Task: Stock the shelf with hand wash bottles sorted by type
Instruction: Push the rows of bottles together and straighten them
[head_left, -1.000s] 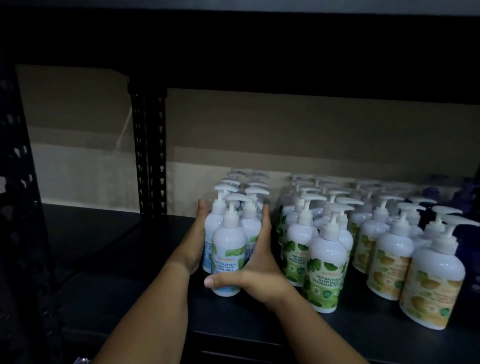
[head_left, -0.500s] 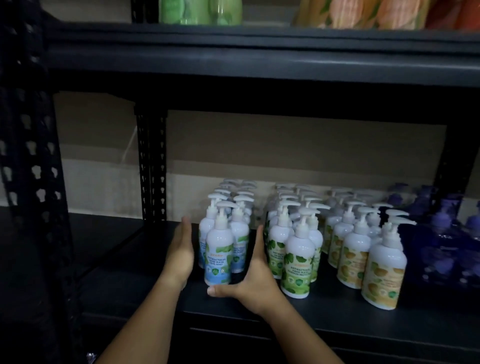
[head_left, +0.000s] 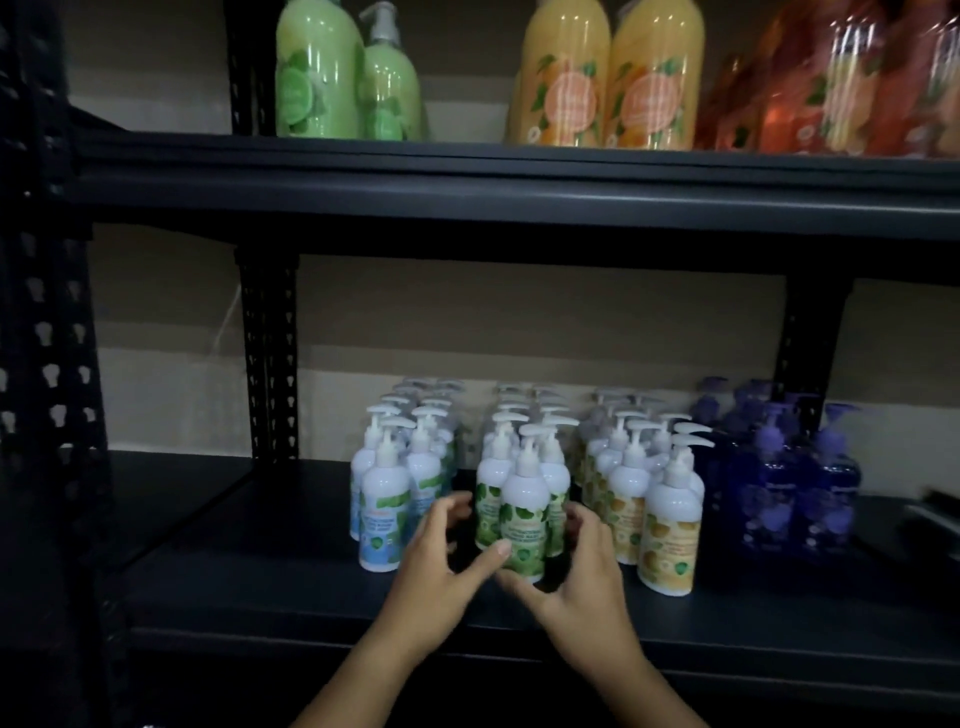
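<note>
Change: both hands have shifted rightward, off the blue-label group and onto the green-label group; the view has also lifted, so the upper shelf now shows.
Meaning for the task: judged from this, the blue-label group is squared up and the green one is being straightened next; the sorting looks largely complete.
Lower shelf (head_left: 291, 587): dark, matt, flat board on perforated metal uprights; carries four bottle groups side by side.
Blue-label bottles (head_left: 382, 512): leftmost group; white, smooth, rounded-shoulder pump bottles in rows running to the back; no hand on them.
Left hand (head_left: 441, 558): fingers curled toward the left flank of the green-label group, thumb reaching across to the front bottle; whether the fingertips touch is unclear.
Green-label bottles (head_left: 524, 519): second group, between the two hands; white bodies, leaf-print labels, white pump heads.
Right hand (head_left: 582, 569): fingers curved round the right side of the front bottle, thumb low at its base; it cups rather than lifts.
Yellow-label bottles (head_left: 667, 535): third group, just beside the right hand; same white shape, citrus-print labels.
Purple bottles (head_left: 826, 493): rightmost group; translucent dark plastic, purple pumps, glossy.
Upper shelf (head_left: 467, 176): tall glossy translucent bottles in green, orange and red.
</note>
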